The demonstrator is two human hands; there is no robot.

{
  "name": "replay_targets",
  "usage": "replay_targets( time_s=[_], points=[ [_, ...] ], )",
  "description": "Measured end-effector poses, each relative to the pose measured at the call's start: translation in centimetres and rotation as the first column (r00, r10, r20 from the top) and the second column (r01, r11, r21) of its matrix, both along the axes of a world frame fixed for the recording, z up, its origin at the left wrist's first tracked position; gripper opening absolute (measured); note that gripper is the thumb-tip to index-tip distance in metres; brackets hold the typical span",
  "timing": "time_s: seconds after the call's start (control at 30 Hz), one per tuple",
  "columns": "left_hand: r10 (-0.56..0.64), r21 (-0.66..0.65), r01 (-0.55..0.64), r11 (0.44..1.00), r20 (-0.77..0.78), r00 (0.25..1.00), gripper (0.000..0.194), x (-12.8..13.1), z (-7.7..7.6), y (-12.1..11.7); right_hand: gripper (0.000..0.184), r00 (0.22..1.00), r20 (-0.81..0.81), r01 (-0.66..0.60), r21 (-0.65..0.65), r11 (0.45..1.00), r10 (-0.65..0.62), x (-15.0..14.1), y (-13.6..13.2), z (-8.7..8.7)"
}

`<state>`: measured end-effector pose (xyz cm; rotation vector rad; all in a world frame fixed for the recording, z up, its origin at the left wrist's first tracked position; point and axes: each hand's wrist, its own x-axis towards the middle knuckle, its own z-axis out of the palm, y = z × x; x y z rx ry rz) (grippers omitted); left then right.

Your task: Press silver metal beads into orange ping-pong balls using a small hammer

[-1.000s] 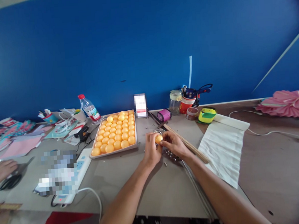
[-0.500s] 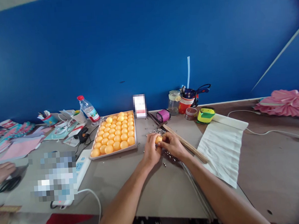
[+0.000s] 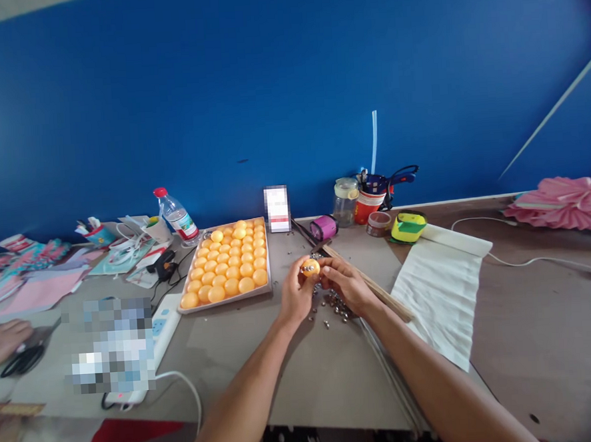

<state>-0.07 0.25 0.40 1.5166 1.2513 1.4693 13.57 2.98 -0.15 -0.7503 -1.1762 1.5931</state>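
Blue wall; orange ball [image 3: 310,268], no legible writing.

A deep blue wall [image 3: 247,84] rises behind the long grey-brown table [image 3: 531,313], whose far edge meets it; soft, even light falls throughout

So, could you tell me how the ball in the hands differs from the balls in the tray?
The held ball is lifted between the left hand and right hand; the tray balls lie in rows. The held ball has small dark marks; the tray balls look plain. All are orange and round.
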Motion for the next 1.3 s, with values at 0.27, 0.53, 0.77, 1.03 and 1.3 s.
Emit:
replay_targets(
  time_s=[0.27,0.53,0.77,1.03,1.3],
  points=[
    [0.004,0.057,0.007,0.998,-0.191,0.982,0.035,0.0,-0.5,-0.1,0.039,0.997,0.073,-0.040,0.010,0.999,0.039,-0.3,-0.5,1.0],
    [-0.025,0.110,0.050,0.993,-0.221,0.975,0.037,0.2,-0.6,-0.3,0.037,0.986,0.169,0.004,0.012,1.000,-0.006,-0.5,-0.5,1.1],
    [-0.170,-0.071,0.177,0.982,0.090,0.981,0.043,0.4,0.2,-0.5,0.037,0.990,0.113,0.089,-0.029,0.996,-0.085,-0.3,-0.1,0.6],
    [-0.129,-0.226,0.188,0.956,0.252,0.959,0.036,0.2,0.9,-0.1,0.039,0.989,0.121,0.083,0.031,0.996,-0.086,-0.2,-0.1,0.6],
    [-0.181,-0.295,0.299,0.908,0.367,0.913,0.038,0.2,0.3,0.1,0.040,0.984,0.158,0.067,0.073,0.995,-0.078,-0.1,0.0,0.4]
  ],
)
